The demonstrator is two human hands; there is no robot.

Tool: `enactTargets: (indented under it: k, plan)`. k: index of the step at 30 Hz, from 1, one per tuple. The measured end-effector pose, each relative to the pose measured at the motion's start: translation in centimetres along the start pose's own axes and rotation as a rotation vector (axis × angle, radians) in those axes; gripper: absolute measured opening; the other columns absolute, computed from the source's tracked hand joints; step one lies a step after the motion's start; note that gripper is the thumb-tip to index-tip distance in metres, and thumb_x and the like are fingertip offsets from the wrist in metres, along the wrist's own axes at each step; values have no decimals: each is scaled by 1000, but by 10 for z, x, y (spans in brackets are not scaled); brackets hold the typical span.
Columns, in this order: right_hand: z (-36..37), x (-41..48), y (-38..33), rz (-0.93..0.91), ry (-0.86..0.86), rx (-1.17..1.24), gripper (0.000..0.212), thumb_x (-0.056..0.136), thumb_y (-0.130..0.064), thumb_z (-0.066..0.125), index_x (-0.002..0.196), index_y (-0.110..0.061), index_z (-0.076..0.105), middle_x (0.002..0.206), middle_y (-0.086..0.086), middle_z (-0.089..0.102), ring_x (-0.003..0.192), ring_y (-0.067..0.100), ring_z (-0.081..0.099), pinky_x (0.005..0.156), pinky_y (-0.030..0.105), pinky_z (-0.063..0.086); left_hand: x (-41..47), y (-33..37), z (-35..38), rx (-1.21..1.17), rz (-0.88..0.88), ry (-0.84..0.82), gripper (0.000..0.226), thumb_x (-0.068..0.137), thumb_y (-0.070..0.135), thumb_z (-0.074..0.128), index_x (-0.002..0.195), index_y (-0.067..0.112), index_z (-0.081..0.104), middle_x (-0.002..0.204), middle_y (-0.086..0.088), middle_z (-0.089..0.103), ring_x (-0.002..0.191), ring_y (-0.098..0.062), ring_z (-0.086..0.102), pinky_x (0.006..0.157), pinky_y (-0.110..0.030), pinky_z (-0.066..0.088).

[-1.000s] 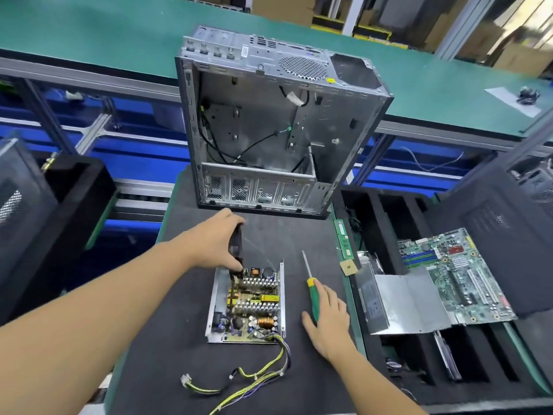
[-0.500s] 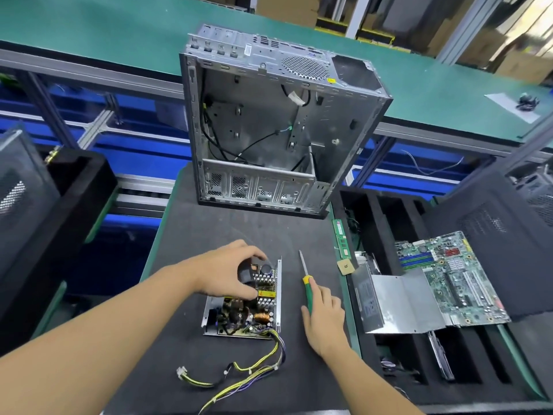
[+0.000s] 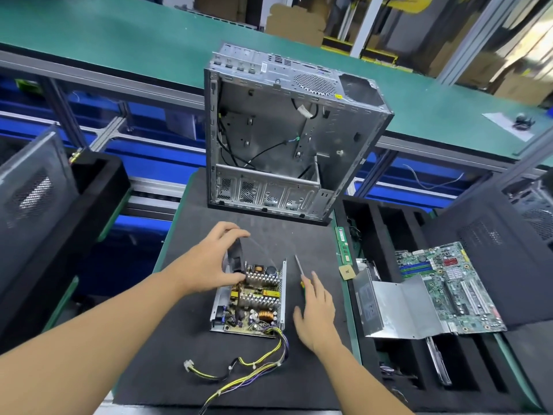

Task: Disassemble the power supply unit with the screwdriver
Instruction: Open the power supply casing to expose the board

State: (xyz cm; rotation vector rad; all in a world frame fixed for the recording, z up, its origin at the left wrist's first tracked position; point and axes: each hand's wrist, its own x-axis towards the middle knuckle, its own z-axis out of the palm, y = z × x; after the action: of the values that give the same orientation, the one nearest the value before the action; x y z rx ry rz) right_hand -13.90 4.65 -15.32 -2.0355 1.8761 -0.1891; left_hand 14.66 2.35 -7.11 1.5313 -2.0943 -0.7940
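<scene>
Screwdriver (image 3: 299,266) handle hidden under right hand (image 3: 317,313), cables (image 3: 281,342) cut off at bottom edge

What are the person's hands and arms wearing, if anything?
The left hand and right hand are bare: no gloves, rings or wristwatch show. Both forearms are bare too; no sleeve enters the frame.

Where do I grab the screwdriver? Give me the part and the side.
Grip the screwdriver by its green handle, from above and the right. It lies flat on the mat, thin shaft pointing away, handle nearest the right hand, with the power supply close on its left.
</scene>
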Motion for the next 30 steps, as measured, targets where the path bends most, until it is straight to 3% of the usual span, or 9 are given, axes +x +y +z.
enactTargets:
  k: [3, 6, 10, 15, 17, 20, 23, 28, 30]
  plan:
    - [-9, -5, -21, 30, 197, 218, 37, 96, -15, 44, 133, -22, 48, 139, -3, 43, 126, 22, 40, 104, 35, 32, 8, -5, 13, 132, -92, -83, 83, 79, 53, 75, 148, 39, 31, 157, 12, 11, 135, -15, 38, 107, -33, 39]
    - [-24, -12, -44, 48, 4, 444, 31, 96, -38, 47, 125, -27, 44, 115, -11, 54, 106, 13, 54, 89, 30, 43, 10, -16, 15, 164, -185, -136, 91, 75, 51, 79, 149, 32, 29, 157, 7, 16, 133, -22, 42, 108, -40, 41]
    - [-30, -11, -64, 68, -459, 39, 35, 91, -27, 54, 115, -15, 30, 101, 9, 55, 85, 28, 58, 70, 35, 46, 6, -24, 18, 106, -134, -117, 86, 76, 37, 81, 146, 32, 31, 145, 9, 24, 111, -15, 53, 89, -21, 46]
    - [-44, 10, -63, 27, -502, -63, 34, 93, -10, 48, 122, -11, 29, 102, 18, 58, 93, 36, 61, 76, 40, 48, -4, -24, 12, 343, -31, 19, 81, 70, 69, 69, 139, 39, 38, 123, 7, 36, 112, -15, 42, 98, -34, 41]
    - [-53, 26, -63, -68, -430, -126, 38, 93, -6, 42, 127, -17, 29, 101, 17, 56, 95, 40, 61, 76, 42, 47, -10, -27, 7, 412, 19, 89, 85, 68, 80, 60, 139, 39, 38, 116, 8, 36, 106, -14, 40, 94, -33, 40]
    - [-51, 51, -72, -102, -132, -12, 59, 94, 1, 44, 143, -29, 34, 135, 9, 47, 117, 36, 54, 92, 41, 46, -16, -31, 3, 372, 30, 167, 91, 68, 81, 60, 143, 36, 35, 115, 7, 35, 103, -15, 41, 94, -33, 45]
    - [-38, 59, -83, -117, 46, -52, 58, 94, -9, 52, 146, -23, 32, 149, 4, 31, 134, 29, 34, 108, 39, 33, -16, -34, 1, 449, 2, 199, 88, 72, 76, 62, 146, 38, 32, 135, -1, 33, 125, -23, 37, 106, -39, 40]
    - [-28, 46, -84, -136, 68, 4, 45, 84, 3, 45, 124, -15, 52, 129, 7, 43, 114, 29, 40, 97, 37, 38, -8, -25, 5, 539, 234, 172, 62, 76, 66, 68, 126, 33, 57, 140, -6, 44, 134, -26, 39, 109, -45, 35]
    - [-28, 39, -82, -125, 205, 25, 37, 78, 5, 49, 110, -11, 57, 127, 10, 43, 109, 31, 41, 92, 40, 41, -1, -20, 11, 649, 380, -17, 59, 76, 77, 51, 114, 34, 65, 136, 1, 48, 133, -21, 40, 110, -43, 32]
